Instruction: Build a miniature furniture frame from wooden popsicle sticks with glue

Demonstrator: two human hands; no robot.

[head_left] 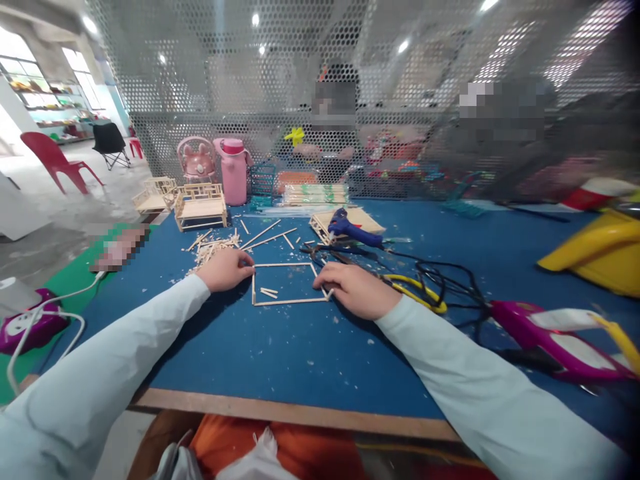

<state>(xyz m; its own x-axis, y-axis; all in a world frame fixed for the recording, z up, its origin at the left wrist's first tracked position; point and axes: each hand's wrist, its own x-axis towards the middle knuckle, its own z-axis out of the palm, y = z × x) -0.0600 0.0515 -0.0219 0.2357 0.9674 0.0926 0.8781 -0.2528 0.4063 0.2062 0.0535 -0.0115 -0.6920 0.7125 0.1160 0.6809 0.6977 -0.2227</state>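
Four thin wooden sticks make up a rectangular stick frame (290, 303), flat on the blue surface (300, 373) and squarely between the two hands. A few short offcuts (269, 293) lie inside its near-left corner, not touching the sides as far as can be seen.

Left hand (225, 270): palm down, fingers drawn nearly together at the far-left corner; cannot tell whether they pinch the stick or only press it. Right hand (357, 290): wrist low, fingers curled over the right-hand side with a small gap, apparently gripping that stick near its lower end. Judgement: holding opposite sides keeps so light an outline square and stops it sliding.

Both forearms reach forward and converge, which leaves the near side of the frame open to view.

Further out: a cut-stick pile (217, 250) beyond the left hand, probably put there for easy picking. A blue glue gun (355, 230) lies beyond the right hand, within reach on that side. Two stick-built miniature benches (200, 203) stand at the far left, seemingly parked clear of the working area, next to a pink thermos (234, 173).
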